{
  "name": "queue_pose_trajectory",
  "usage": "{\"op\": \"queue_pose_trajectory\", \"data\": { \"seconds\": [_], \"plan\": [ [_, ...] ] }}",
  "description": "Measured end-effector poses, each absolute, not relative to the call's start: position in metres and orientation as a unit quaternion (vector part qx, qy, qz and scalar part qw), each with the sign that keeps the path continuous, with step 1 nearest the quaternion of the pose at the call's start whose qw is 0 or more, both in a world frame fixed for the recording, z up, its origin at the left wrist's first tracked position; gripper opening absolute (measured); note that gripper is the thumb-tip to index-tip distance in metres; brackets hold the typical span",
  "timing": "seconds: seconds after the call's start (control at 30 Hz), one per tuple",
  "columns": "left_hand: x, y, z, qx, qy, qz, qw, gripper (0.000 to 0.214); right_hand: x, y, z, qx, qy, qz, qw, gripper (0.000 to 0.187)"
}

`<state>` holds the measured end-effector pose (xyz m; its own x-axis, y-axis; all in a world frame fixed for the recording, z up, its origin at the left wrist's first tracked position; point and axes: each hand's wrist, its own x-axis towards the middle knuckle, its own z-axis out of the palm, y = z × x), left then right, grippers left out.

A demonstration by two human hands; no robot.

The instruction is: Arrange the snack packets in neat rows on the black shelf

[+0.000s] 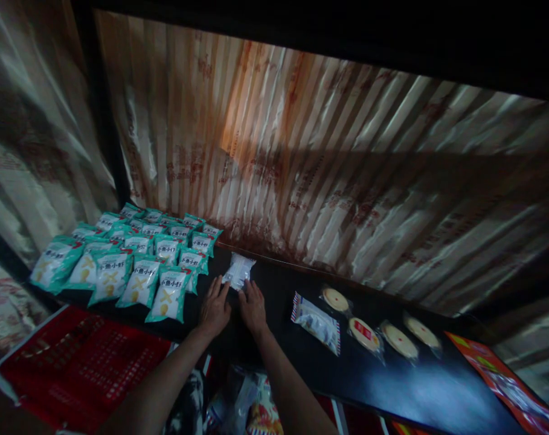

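A small whitish plastic packet (238, 269) lies on the dark shelf (274, 296) in front of me. My left hand (215, 307) reaches to its near left corner, palm down with fingers stretched out. At the near right edge, my right hand (253, 305) rests its extended fingers against or just beside the packet. Neither hand is wrapped around anything. Left of the hands stand several teal-and-white snack bags (168, 294) in close rows.
To the right lie a striped-end snack packet (317, 323), several round wrapped pastries (398, 340) and an orange package (496, 374). Corrugated sheeting (265, 157) backs the shelf. Below the shelf are a red printed bag (84, 368) and a snack bag (264, 411).
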<state>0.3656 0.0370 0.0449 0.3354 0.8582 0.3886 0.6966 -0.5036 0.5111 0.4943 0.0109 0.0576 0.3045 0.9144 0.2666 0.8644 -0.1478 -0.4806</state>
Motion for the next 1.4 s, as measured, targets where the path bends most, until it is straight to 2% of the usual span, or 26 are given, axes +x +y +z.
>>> {"op": "queue_pose_trajectory", "data": {
  "seconds": [0.1, 0.33, 0.57, 0.97, 1.4],
  "plan": [
    [0.365, 0.034, 0.042, 0.814, 0.482, 0.294, 0.136, 0.041, 0.493, 0.008, 0.048, -0.742, -0.587, 0.048, 0.32, 0.044],
    [0.357, 0.019, 0.052, 0.765, 0.494, 0.381, 0.159, 0.016, 0.483, -0.029, 0.042, -0.727, -0.548, 0.064, 0.409, 0.033],
    [0.354, 0.016, 0.058, 0.767, 0.478, 0.38, 0.198, 0.037, 0.477, -0.043, 0.048, -0.713, -0.559, 0.062, 0.418, 0.035],
    [0.354, 0.025, 0.045, 0.736, 0.487, 0.408, 0.234, 0.029, 0.478, -0.044, 0.046, -0.723, -0.53, 0.097, 0.432, 0.034],
    [0.352, 0.025, 0.051, 0.721, 0.498, 0.401, 0.267, 0.033, 0.478, -0.044, 0.044, -0.716, -0.547, 0.085, 0.426, 0.036]
  ]
}}
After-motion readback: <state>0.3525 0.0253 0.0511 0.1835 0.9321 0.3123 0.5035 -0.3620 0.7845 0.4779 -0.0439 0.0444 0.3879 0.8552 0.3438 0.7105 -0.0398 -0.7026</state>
